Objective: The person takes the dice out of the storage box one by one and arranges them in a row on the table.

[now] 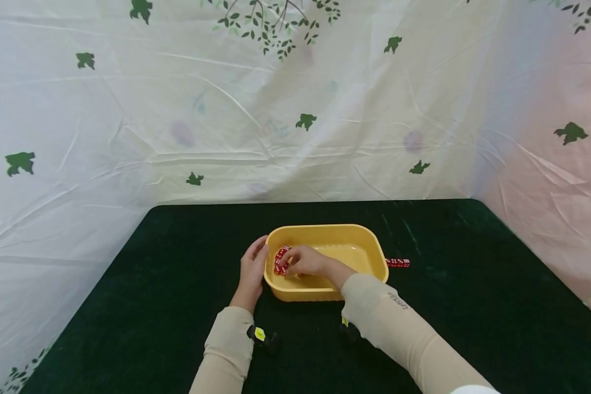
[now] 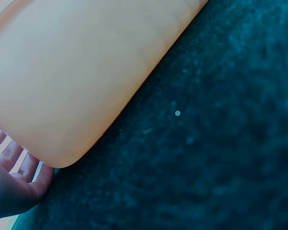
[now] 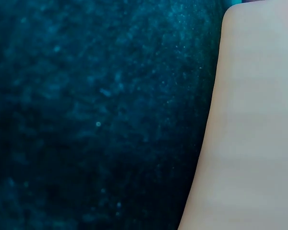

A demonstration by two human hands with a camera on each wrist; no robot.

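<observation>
A yellow plastic tub (image 1: 332, 295) stands on the dark green cloth in the head view. Against its left end wall lies my left hand (image 1: 251, 271), fingers extended along the outside. The left wrist view has the tub's outer wall (image 2: 81, 76) large, with the left hand (image 2: 14, 182) at its corner. My right hand (image 1: 305, 260) reaches inside, bent fingers and thumb pinching at the red dice (image 1: 279, 261) with white pips, which form a curved row at the left end. The fingertips partly cover the dice. In the right wrist view only the tub wall (image 3: 254, 124) and cloth show.
A short row of red dice (image 1: 399, 262) lies on the table cloth (image 1: 473, 273) just outside the tub's right end. Pale fabric with green leaf prints (image 1: 285, 137) hangs behind the table and along its sides.
</observation>
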